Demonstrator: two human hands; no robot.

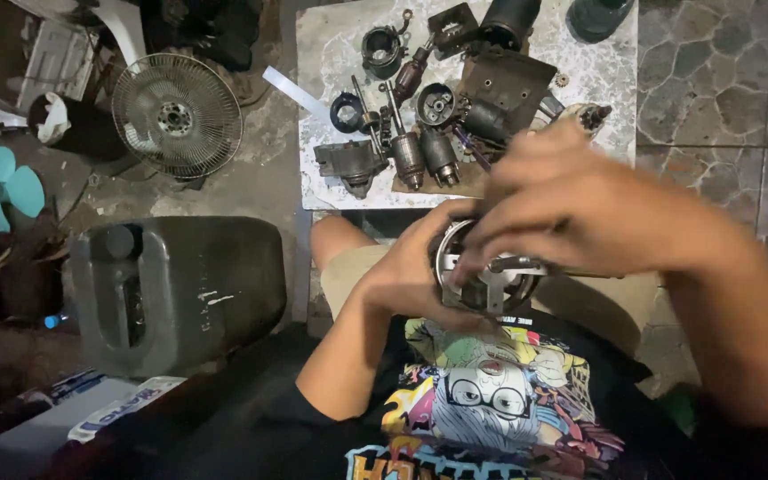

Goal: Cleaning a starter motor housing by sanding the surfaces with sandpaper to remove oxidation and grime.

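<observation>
Metal round motor housing (482, 276) in left hand (406, 276), right hand (571, 209) fingers on it (grey jerrycan (180, 289) alongside).

A makeshift repair workshop: dismantled motor parts (437, 124) on a slab (331, 53), fan guard (177, 116) nearby.

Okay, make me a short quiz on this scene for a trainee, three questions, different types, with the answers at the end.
1. True or false: the left hand cups the round metal housing from the side.
2. Multiple choice: what lies on the floor left of the white slab? A) a wire fan guard B) a bicycle wheel C) a bucket of paint
3. Fill in: the right hand reaches over the housing from the ____ side.

Key
1. True.
2. A, the wire fan guard, near the teal fan blades.
3. Right; its fingertips rest on the rim.
</observation>
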